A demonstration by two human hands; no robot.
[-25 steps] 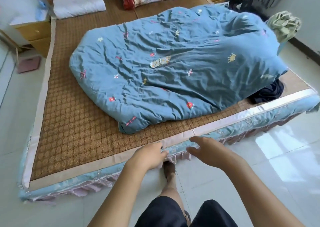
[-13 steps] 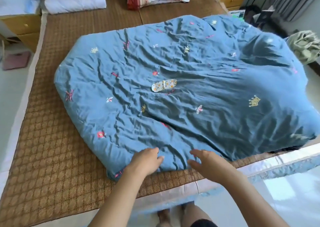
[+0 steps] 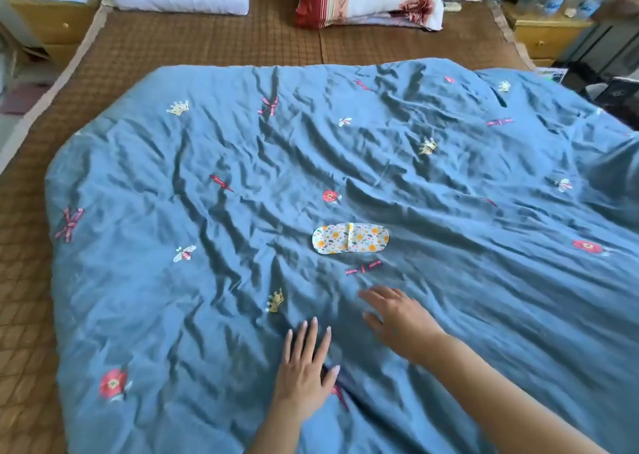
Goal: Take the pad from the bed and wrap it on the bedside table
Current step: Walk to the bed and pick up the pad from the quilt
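While the pad lies untouched, the step in hand is the reach — judged from how things lie:

Pad: the pad [image 3: 350, 238], a small floral oval with a fold line across its middle, lies flat on the blue quilt [image 3: 207, 211], near the quilt's centre and just beyond a red dragonfly motif [image 3: 363, 268].

Right hand: the right hand [image 3: 397, 318] hovers low over the quilt, fingers spread and loosely curled, holding nothing; it is the nearer hand, short of the pad and apart from it.

Left hand: the left hand [image 3: 306, 367] lies palm down with fingers splayed, empty, seemingly pressing the quilt — whether it bears weight I cannot tell.

Reach: the right hand looks best placed to carry on forward over the motif.

Grip: the pad is thin and flat on soft cloth, so pinching one rounded end between thumb and fingertip should lift it cleanly; a scoop may gather quilt with it.

Support: the left hand could hold the quilt flat as the pad is lifted.

Destination: wooden bedside tables [image 3: 546, 35] stand at both far corners; which is meant I cannot tell.
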